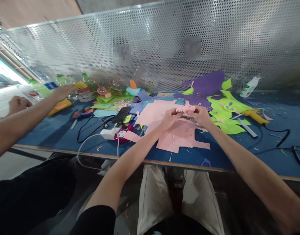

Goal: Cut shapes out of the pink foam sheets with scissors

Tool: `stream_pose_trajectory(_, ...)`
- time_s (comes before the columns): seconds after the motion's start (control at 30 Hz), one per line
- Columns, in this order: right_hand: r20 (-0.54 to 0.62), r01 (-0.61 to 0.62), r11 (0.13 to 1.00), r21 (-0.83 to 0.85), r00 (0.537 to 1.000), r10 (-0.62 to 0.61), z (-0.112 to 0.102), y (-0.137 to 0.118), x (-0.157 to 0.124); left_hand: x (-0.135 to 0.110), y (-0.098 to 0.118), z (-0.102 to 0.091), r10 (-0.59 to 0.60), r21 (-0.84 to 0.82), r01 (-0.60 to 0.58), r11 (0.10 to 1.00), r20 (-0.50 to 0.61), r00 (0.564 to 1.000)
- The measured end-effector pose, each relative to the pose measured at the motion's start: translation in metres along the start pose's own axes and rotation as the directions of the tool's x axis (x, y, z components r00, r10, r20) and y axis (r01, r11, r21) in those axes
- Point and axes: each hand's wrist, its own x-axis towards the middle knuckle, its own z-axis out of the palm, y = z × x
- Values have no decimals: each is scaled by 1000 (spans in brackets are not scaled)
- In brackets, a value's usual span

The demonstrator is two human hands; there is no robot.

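My left hand (169,118) and my right hand (199,115) meet above the large pink foam sheet (175,132) on the blue table (66,137). Both pinch a small pink cut-out (186,108) between their fingertips. Under my right hand lies a pair of scissors (192,120), and the hand seems to hold them too. The fingers of both hands are closed.
Another person's arms reach in from the left, one hand (61,92) on yellow foam. A phone (121,114), cables and a white charger (107,133) lie left of me. Green scraps (227,112), purple foam (208,85), a glue gun (254,115), ruler (247,128), glue bottle (249,87) lie right.
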Motion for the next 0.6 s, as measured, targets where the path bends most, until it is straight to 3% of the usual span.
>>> stream_pose_trajectory(0.23,44,-33,992,126,999,27,2,-1,-1,-2,6,3,13,-62,-11,998,27,1000)
stream_pose_trajectory(0.6,30,20,998,55,999,-22,1,-1,0,1,-4,1,-10,68,15,998,-76,997)
